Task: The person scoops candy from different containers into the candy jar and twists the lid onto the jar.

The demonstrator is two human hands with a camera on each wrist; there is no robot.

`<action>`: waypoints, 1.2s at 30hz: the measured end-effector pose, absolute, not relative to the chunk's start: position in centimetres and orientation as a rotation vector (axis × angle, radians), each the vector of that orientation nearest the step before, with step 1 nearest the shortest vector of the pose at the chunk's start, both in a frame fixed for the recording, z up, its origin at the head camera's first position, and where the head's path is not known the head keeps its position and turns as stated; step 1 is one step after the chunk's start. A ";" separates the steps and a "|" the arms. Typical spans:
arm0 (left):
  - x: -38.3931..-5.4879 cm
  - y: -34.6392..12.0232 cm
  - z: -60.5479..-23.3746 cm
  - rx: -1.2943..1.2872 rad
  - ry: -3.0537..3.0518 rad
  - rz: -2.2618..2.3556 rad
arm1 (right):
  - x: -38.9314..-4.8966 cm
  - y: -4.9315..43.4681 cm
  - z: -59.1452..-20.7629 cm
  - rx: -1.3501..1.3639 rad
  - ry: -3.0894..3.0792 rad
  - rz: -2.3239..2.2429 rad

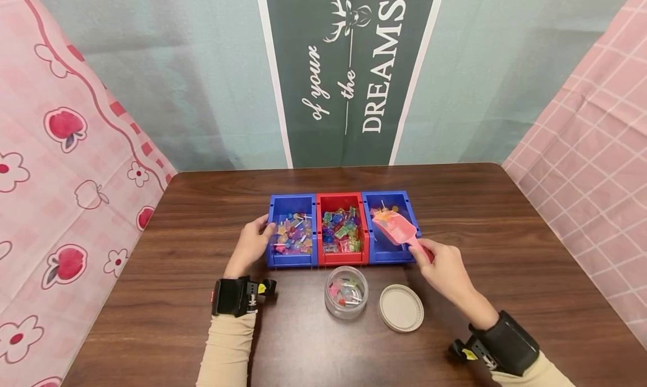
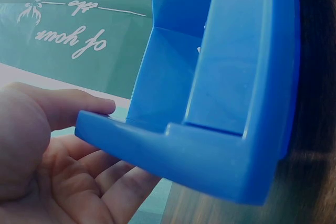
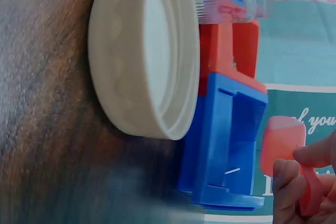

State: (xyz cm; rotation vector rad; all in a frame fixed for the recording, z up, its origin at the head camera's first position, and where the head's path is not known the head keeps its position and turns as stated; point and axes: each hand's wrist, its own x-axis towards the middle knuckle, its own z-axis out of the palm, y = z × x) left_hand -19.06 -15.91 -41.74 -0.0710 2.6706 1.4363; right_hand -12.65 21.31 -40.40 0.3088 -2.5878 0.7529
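Note:
A pink scoop is in my right hand, held by its handle over the right blue bin. Orange and yellowish pieces lie in the scoop, and a few pieces with white sticks sit in that bin. With my left hand I grip the outer side wall of the left blue bin; the left wrist view has the thumb on the rim and the other fingers outside. Small colourful candy-like pieces, some on sticks, partly fill this bin.
Between the blue bins stands a red bin of shiny wrapped-looking pieces. In front are an uncapped clear jar with several pieces inside and its beige lid, lying on the wooden table. Printed cloths hang behind and at both sides.

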 end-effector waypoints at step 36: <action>-19.2 -16.2 -41.8 -0.071 2.659 1.430 | -9.5 22.5 -38.5 0.949 -2.616 0.988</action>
